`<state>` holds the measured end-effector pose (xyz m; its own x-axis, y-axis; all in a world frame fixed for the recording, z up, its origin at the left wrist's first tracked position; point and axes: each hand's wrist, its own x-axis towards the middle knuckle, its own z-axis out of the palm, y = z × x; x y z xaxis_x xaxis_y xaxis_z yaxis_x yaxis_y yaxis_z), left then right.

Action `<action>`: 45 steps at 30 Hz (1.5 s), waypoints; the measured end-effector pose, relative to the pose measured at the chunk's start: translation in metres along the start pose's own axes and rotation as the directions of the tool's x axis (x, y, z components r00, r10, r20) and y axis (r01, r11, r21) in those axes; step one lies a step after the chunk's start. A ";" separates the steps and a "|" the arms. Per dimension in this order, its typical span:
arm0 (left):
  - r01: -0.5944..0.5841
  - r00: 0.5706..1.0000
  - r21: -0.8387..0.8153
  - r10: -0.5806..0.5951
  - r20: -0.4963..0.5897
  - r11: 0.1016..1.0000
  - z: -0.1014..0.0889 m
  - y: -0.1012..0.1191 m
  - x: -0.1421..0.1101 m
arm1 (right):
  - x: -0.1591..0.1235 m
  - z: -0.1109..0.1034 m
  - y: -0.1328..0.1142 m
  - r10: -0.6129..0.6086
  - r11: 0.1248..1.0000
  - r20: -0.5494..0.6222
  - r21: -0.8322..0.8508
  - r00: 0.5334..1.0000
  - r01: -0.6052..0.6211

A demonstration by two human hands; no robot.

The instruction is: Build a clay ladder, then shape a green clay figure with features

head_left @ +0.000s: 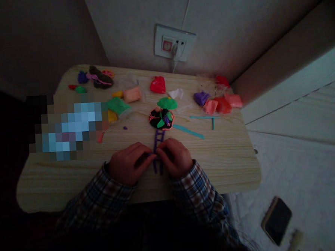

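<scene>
A purple clay ladder (159, 136) lies flat on the table, its two rails running down between my hands. My left hand (127, 163) is closed in a pinch on a thin purple clay strip (150, 154) over the ladder. From the other side, my right hand (176, 157) pinches at the same spot, fingertips on the purple clay; they hide part of the rungs. Touching the ladder's top is a black clay disc (155, 120) with a pink edge, carrying green leaves, small purple balls and a green umbrella-like cap (167, 103).
On the wooden table (214, 168) lie a teal flat strip (188, 131), thin teal sticks (203, 117), a purple bit (125, 128), and several bags of coloured clay, including green (118, 105) and red (157, 84). A brown clay piece (99, 78) sits back left. A phone (277, 220) lies lower right.
</scene>
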<state>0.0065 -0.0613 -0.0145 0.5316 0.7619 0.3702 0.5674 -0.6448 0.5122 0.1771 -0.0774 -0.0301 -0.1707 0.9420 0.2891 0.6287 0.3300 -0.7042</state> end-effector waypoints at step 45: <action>0.061 0.979 -0.035 -0.067 -0.194 0.998 -0.001 0.001 -0.003 | -0.012 -0.005 -0.012 0.205 0.973 -0.186 0.143 0.961 -0.180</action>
<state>0.0047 -0.0645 -0.0141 0.3607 0.8007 0.4784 0.5762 -0.5946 0.5607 0.1756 -0.0931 -0.0220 0.1064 0.9613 0.2543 0.5338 0.1605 -0.8302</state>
